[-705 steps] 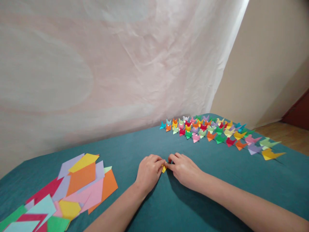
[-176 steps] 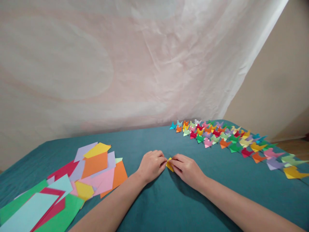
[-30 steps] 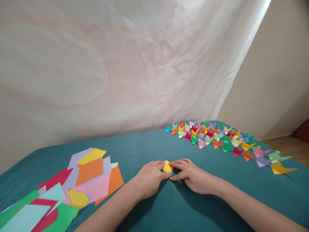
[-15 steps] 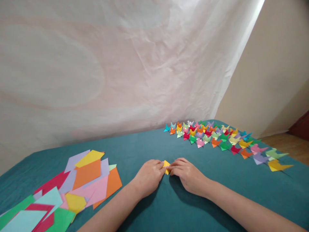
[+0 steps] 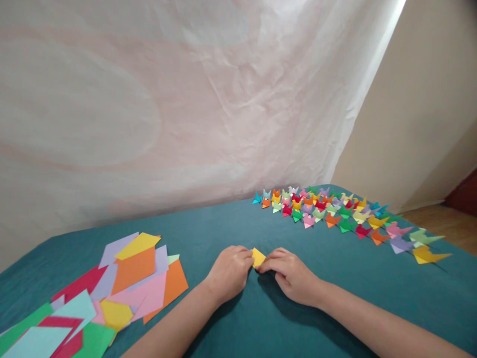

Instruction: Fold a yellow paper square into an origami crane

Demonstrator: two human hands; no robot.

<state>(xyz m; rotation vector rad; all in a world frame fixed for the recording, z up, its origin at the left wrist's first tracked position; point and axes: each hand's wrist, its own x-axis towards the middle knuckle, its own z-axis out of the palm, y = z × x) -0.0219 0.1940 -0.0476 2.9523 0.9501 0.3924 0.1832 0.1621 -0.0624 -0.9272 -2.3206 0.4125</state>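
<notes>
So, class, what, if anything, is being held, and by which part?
A small yellow paper: the left hand touches its left side, the right hand its lower right; whether they pinch or press is unclear.

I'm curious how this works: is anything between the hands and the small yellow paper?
Nothing visible: the left hand and right hand both touch the small yellow paper. The loose sheets lie off to the left, the paper birds farther back to the right.

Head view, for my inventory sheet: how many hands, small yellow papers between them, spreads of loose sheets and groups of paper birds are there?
Hands: 2 (left hand, right hand)
Small yellow paper: 1
Spread of loose sheets: 1
Group of paper birds: 1
Total: 5
</notes>
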